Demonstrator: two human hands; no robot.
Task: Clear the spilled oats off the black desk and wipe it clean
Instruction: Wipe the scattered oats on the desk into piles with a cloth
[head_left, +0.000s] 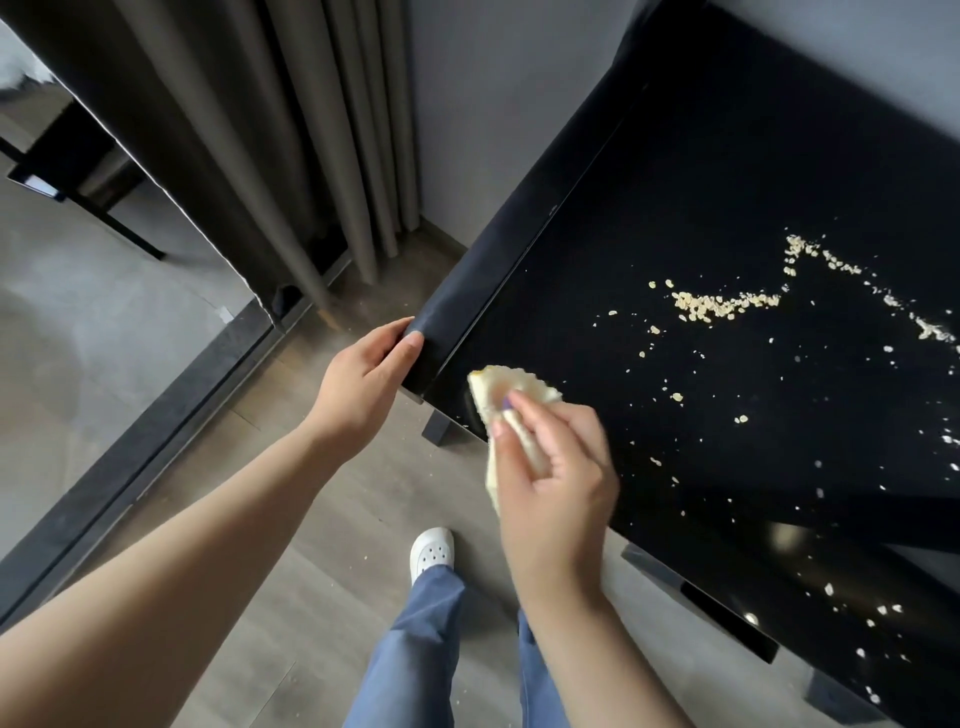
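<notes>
Pale oats (722, 305) lie scattered over the glossy black desk (701, 171), thickest in a wavy line toward the right, with loose flakes spread down to the near edge. My right hand (550, 467) pinches a folded yellow cloth (511, 395) and holds it at the desk's near left corner. My left hand (366, 376) grips the raised black side panel (498, 239) at the desk's left end, thumb on top.
Grey curtains (322, 130) hang left of the desk against a grey wall. A dark low frame (135, 441) runs along the wooden floor. My blue trouser legs and a white shoe (432, 553) stand below the desk edge, with a few crumbs on the floor.
</notes>
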